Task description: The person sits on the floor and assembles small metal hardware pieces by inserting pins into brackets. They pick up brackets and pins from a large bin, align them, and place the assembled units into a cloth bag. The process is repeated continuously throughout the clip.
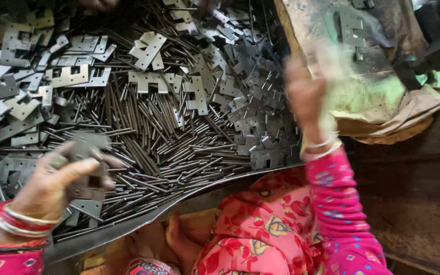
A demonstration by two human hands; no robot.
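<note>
head view, looking down. a wide metal sheet (pixel 128 231) serves as the bench surface and carries everything in the left and centre of the picture; its curved front edge runs just above the person's lap. spread over its middle lies a dense pile of thin steel pins (pixel 179 147), most lying roughly parallel or fanned. around and partly on top of the pins lie heaps of flat stamped hinge plates (pixel 250 102), grey, notched and pierced with small holes, thickest at upper left and at right of centre. to the right, off the sheet, lies a crumpled, stained sack (pixel 383 97) with one more plate resting on it. the person's pink patterned sleeves and red flowered clothing fill the lower edge. the left hand (pixel 59 178), with red and white bangles at the wrist, is low at the left, above the sheet; its fingers are closed round a dark hinge plate (pixel 90 168), thumb pressed across its face. the plate is held clear of the pile. the right hand (pixel 306 94) is raised over the right border of the plate heap, beside the sack; it is smeared by motion, so whether it is open or gripping anything cannot be told.
</note>
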